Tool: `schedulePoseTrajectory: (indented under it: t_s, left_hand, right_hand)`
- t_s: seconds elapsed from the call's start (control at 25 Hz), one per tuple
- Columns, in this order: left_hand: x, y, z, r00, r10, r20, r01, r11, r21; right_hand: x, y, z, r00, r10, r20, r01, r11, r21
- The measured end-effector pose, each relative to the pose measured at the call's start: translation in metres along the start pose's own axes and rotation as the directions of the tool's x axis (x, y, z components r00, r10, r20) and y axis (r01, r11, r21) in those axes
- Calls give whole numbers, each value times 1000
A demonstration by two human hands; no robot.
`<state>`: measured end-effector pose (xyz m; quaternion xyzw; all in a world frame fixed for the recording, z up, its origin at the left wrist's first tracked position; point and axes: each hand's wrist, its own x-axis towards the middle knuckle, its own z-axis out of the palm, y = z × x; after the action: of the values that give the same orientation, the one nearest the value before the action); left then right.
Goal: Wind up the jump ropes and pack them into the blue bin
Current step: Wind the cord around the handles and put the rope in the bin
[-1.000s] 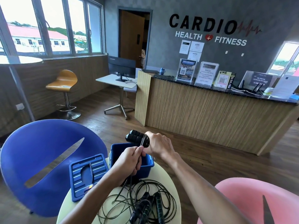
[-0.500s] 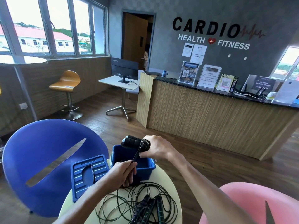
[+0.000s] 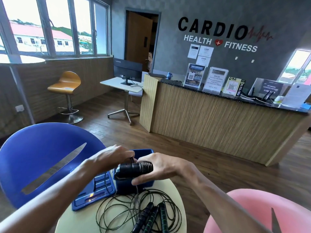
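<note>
Head view, lower centre: right hand wrapped round a pair of black handles, held level just above the blue bin. Left hand pinching the thin cord near the handles, apparently mid-wind. Winding of this rope seemingly under way, not yet packed. Bottom centre on the round worktop: loose cord loops and more handles, unwound. Blue lid beside the bin. Bin contents hidden. Most of the task left.
</note>
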<state>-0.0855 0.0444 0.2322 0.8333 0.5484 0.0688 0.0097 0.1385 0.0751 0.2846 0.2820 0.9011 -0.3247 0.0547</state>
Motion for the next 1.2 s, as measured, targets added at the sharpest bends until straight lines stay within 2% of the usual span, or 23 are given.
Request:
schedulePoseTrajectory:
  t_s: [0.04, 0.08, 0.12, 0.2, 0.28, 0.4, 0.48, 0.6, 0.68, 0.76, 0.8, 0.88, 0.96, 1.0, 1.04, 1.08, 1.2]
  left_hand:
    - [3, 1, -9, 997, 65, -40, -62, 996, 70]
    - [4, 7, -21, 995, 89, -49, -76, 970, 229]
    - [6, 9, -32, 979, 125, -159, -78, 960, 270]
    - [7, 15, -48, 971, 177, -161, -107, 924, 368]
    - [5, 30, -50, 991, 119, -59, -80, 890, 450]
    - [7, 33, -50, 979, 126, -159, -30, 865, 502]
    - [5, 41, -49, 972, 67, -227, 55, 869, 492]
    - [5, 59, -49, 942, -219, -255, 292, 909, 299]
    - [7, 59, -41, 875, -383, -296, 406, 914, 16]
    - [11, 55, -32, 816, -523, -247, 451, 843, -293]
    - [14, 53, -29, 799, -573, -180, 452, 771, -449]
    - [18, 50, -25, 770, -638, -28, 419, 537, -732]
    - [20, 48, -24, 758, -646, 93, 367, 303, -880]
    - [20, 47, -23, 766, -632, 120, 352, 255, -901]
    - [20, 46, -22, 780, -615, 117, 345, 265, -901]
    - [18, 45, -23, 793, -601, 95, 345, 316, -884]
    - [15, 47, -28, 847, -531, -29, 320, 552, -770]
  right_hand:
    - [-1, 0, 1, 1000, 16, 5, -16, 1000, -5]
    - [1, 4, 2, 999, 32, -5, -32, 1000, 0]
    - [1, 3, 0, 999, 49, -10, -49, 999, 4]
    - [3, 1, -4, 996, 84, -24, -84, 996, -23]
    - [4, 0, -8, 996, 86, -37, -89, 992, -90]
    - [9, 2, -9, 984, 120, -131, -146, 965, -219]
    - [16, 6, -8, 969, 99, -226, -176, 919, -352]
    - [29, 14, -5, 905, -2, -426, -236, 829, -507]
    - [36, 20, -6, 851, -18, -525, -312, 786, -533]
    - [40, 27, -6, 810, -13, -586, -368, 766, -527]
    - [42, 29, -5, 786, -21, -618, -385, 765, -516]
    - [43, 34, -5, 740, -30, -672, -407, 776, -482]
    - [45, 37, -5, 702, -43, -711, -420, 781, -462]
    - [46, 39, -5, 687, -58, -724, -422, 779, -463]
    - [46, 40, -5, 677, -73, -733, -423, 776, -468]
    - [47, 40, -6, 673, -78, -735, -425, 773, -471]
    - [48, 40, -5, 675, -60, -735, -425, 783, -454]
